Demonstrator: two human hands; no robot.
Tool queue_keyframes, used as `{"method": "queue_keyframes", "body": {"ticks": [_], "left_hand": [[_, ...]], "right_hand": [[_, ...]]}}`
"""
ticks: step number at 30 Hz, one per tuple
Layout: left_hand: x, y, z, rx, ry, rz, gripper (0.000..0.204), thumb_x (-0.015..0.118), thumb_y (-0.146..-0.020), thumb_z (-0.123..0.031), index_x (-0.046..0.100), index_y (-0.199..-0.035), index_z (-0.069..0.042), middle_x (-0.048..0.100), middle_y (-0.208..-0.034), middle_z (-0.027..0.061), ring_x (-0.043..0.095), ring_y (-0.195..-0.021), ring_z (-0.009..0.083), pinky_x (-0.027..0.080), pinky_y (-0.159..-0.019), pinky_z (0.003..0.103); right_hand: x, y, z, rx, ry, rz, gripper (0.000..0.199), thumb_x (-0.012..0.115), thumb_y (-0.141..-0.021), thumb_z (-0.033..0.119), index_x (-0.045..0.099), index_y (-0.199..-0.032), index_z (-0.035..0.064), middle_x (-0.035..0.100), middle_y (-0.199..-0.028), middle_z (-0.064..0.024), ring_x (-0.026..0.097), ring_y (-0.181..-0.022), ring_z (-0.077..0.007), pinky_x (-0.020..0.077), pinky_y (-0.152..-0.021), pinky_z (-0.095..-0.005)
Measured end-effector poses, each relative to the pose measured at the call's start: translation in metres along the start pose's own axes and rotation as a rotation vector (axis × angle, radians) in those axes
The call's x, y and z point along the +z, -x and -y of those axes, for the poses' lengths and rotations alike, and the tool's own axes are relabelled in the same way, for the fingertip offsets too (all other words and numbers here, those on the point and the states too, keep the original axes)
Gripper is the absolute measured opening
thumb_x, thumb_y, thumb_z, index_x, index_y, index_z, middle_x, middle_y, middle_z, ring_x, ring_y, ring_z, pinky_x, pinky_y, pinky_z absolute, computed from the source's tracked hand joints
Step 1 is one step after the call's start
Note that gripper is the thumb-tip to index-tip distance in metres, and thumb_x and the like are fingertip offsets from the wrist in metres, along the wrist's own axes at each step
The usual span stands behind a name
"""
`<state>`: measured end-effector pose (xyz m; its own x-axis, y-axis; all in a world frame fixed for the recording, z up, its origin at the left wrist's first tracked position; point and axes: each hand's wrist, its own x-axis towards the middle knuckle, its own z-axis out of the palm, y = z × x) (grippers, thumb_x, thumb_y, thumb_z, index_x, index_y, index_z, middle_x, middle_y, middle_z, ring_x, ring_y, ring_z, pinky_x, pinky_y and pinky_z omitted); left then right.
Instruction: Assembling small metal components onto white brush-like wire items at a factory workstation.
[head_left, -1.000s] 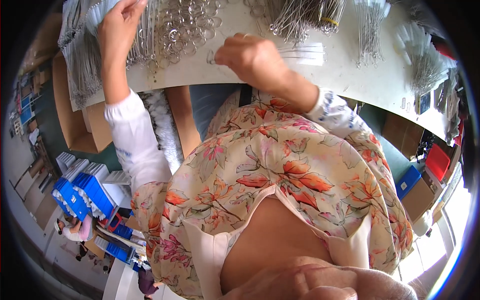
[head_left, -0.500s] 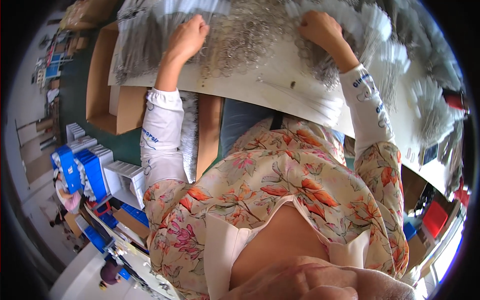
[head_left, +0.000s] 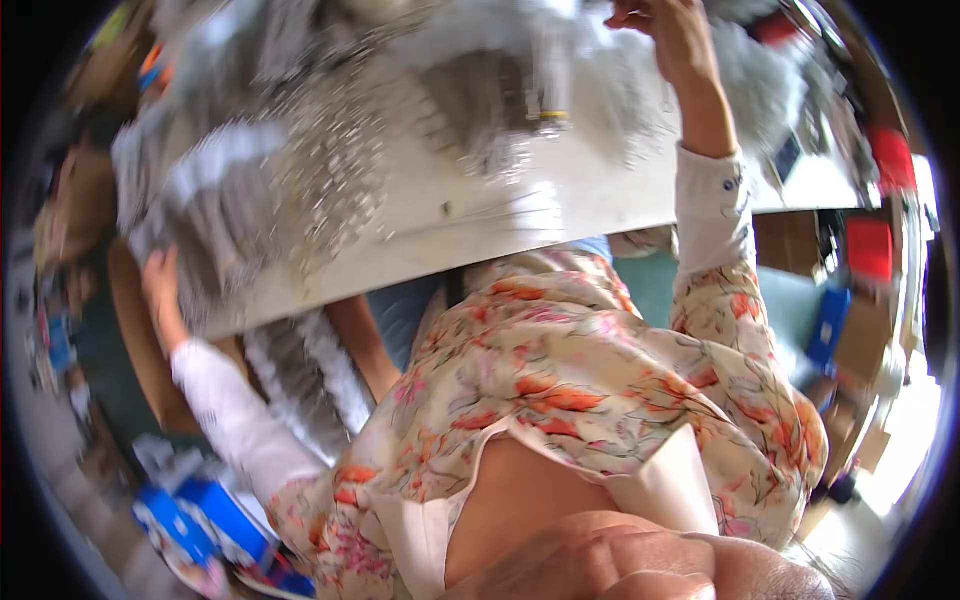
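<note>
My left hand [head_left: 163,285] is at the left end of the table, beside a bundle of thin wire brushes [head_left: 215,200] with white bristle ends. Motion blur smears its fingers, so I cannot tell whether they hold anything. My right hand [head_left: 685,45] reaches far forward at the top edge, over more bunches of white-bristled brushes [head_left: 590,75]. Its fingers point left and look apart, with nothing visible in them; the picture cuts off part of the hand. Between the hands lies a spread of wires with looped ends [head_left: 335,165].
The white table [head_left: 420,230] runs across in front of me. Cardboard boxes [head_left: 140,340] stand below its left end, one holding white-bristled brushes [head_left: 300,370]. Blue bins [head_left: 215,520] are at the lower left. Red containers [head_left: 868,248] and a blue one [head_left: 828,325] are at the right.
The view has swung to the right. My hands have spread apart: the left is now low at the table's left end, the right farther forward. The right fingers have loosened from a curl.
</note>
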<state>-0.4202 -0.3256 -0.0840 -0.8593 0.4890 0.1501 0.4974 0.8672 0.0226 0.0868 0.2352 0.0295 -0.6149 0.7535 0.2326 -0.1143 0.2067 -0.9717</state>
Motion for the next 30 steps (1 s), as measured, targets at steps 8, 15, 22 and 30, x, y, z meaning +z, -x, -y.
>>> {"method": "queue_keyframes", "body": {"ticks": [8, 15, 22, 30], "left_hand": [[-0.001, -0.012, -0.027, -0.335, 0.546, 0.239, 0.019, 0.06, -0.084, -0.023, 0.065, -0.084, -0.005, 0.062, -0.073, 0.0012, 0.041, -0.043, 0.0087, 0.027, -0.034, 0.026], [-0.015, -0.008, 0.009, -0.226, 0.53, 0.012, 0.021, 0.058, -0.085, -0.02, 0.064, -0.091, -0.001, 0.065, -0.078, 0.0062, 0.051, -0.052, 0.0099, 0.039, -0.046, 0.025], [-0.075, -0.011, -0.103, 0.084, 0.464, -0.399, 0.027, 0.053, -0.09, -0.022, 0.061, -0.106, -0.002, 0.065, -0.092, 0.0082, 0.061, -0.081, 0.0133, 0.047, -0.073, 0.025], [-0.097, 0.028, -0.246, 0.003, 0.711, -0.168, 0.027, 0.05, -0.092, -0.025, 0.062, -0.113, -0.012, 0.053, -0.076, -0.003, 0.04, -0.06, 0.0012, 0.029, -0.043, 0.016]], "right_hand": [[-0.07, 0.033, -0.052, 0.216, 0.635, 0.029, 0.02, 0.054, -0.086, 0.022, 0.068, -0.092, 0.0077, 0.046, -0.058, 0.0025, 0.036, -0.047, -0.004, 0.0289, -0.041, -0.0199], [-0.057, 0.027, -0.092, 0.057, 1.013, 0.038, 0.024, 0.064, -0.069, 0.031, 0.069, -0.082, 0.0117, 0.066, -0.077, -0.0098, 0.063, -0.074, -0.0257, 0.0504, -0.069, -0.0358], [-0.104, 0.019, -0.063, -0.246, 0.71, -0.184, 0.024, 0.072, -0.069, 0.029, 0.069, -0.084, 0.011, 0.062, -0.066, -0.0069, 0.06, -0.063, -0.0148, 0.0482, -0.059, -0.0275], [-0.161, -0.026, 0.0, -0.392, 1.665, 0.415, 0.012, 0.056, -0.073, 0.015, 0.064, -0.067, 0.0092, 0.062, -0.067, -0.0058, 0.06, -0.062, -0.0239, 0.045, -0.054, -0.0325]]}}
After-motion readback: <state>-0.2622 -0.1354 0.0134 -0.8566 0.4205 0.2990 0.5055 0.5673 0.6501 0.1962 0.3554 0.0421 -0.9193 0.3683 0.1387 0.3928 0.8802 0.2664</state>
